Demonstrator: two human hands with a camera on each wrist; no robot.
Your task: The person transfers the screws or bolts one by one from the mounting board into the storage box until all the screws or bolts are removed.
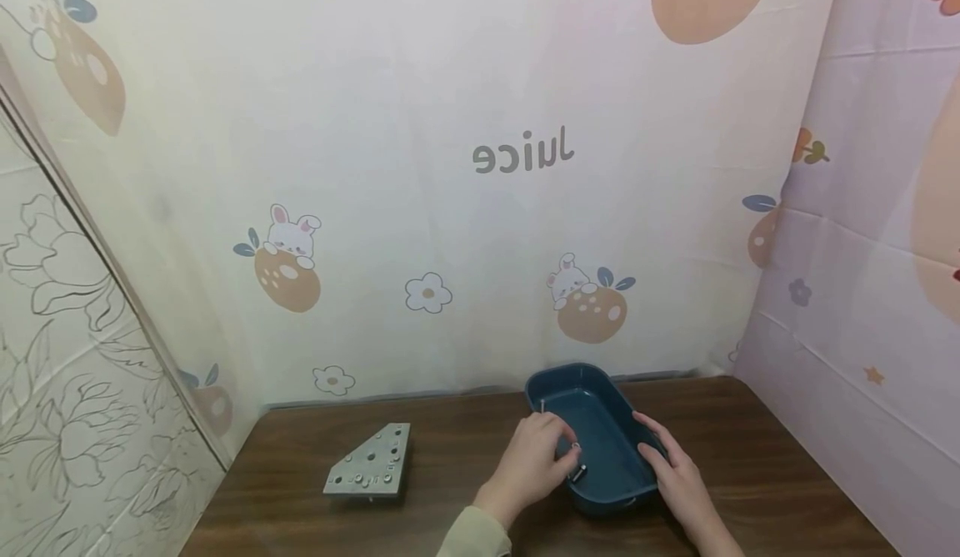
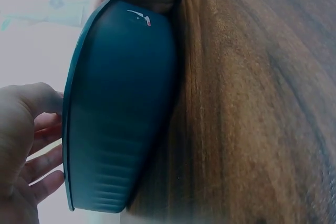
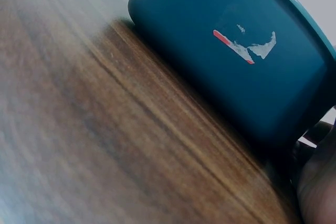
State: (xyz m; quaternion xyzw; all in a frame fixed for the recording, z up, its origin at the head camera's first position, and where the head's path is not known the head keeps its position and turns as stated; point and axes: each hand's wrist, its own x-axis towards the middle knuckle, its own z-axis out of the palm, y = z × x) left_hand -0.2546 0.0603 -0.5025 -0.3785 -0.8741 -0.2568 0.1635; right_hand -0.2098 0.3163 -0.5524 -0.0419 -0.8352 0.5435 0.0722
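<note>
A deep teal tray (image 1: 600, 490) with rounded corners stands on the table. Over its left rim, my left hand (image 1: 528, 461) bends its thumb and forefinger toward each other around a small shiny metal piece; its exact kind I cannot tell. Just below the thumb, a short black-and-silver pin-like part (image 1: 578, 474) shows against the tray wall. A thin upright metal rod (image 1: 542, 405) shows above the knuckles. My right hand (image 1: 678, 478) holds the tray's right rim. The right wrist view shows the tray's outer wall (image 3: 210, 3) with a torn sticker (image 3: 236, 48).
To the left, a grey metal block (image 1: 375, 461) with a slanted corner lies on the brown wooden table (image 1: 450, 490). Several holes and small fasteners dot its top. A printed cloth (image 1: 487, 248) hangs behind the table, another (image 1: 862, 307) at the right.
</note>
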